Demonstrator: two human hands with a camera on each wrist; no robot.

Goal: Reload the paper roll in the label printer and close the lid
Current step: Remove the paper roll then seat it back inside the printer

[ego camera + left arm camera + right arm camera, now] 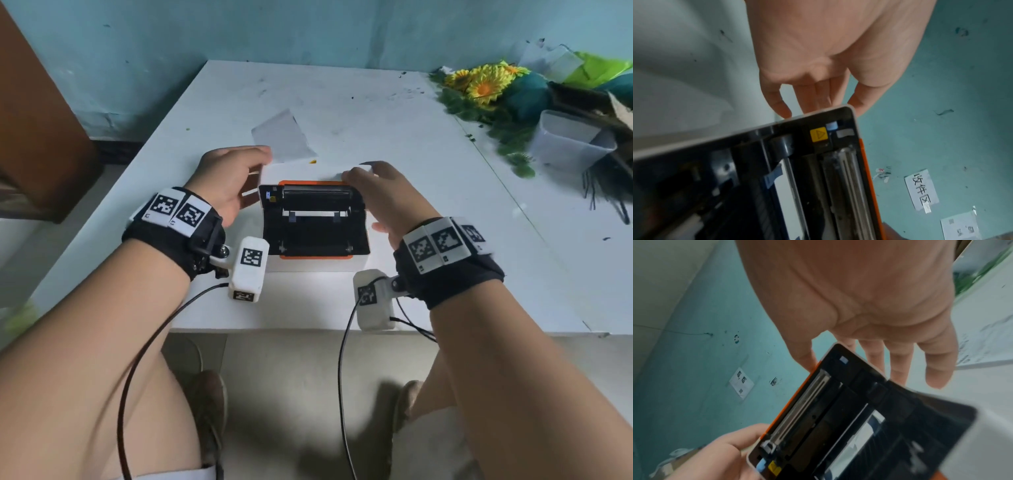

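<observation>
A white label printer [318,265] with orange trim sits on the white table [428,212], near its front edge. Its lid [308,171] stands raised, and the black inside faces me. A white strip of paper [313,213] lies across the bay; I see no full roll. My left hand [257,171] holds the lid's left corner [846,113], fingers behind it and thumb on the near side. My right hand [363,198] holds the lid's right corner [838,350] the same way. A yellow tab [818,134] sits inside the lid.
A loose sheet of paper [281,137] lies behind the printer. Artificial sunflowers [479,82] and a clear plastic tub [568,140] crowd the table's right end. A brown cabinet [34,120] stands to the left. Cables hang from both wrist cameras.
</observation>
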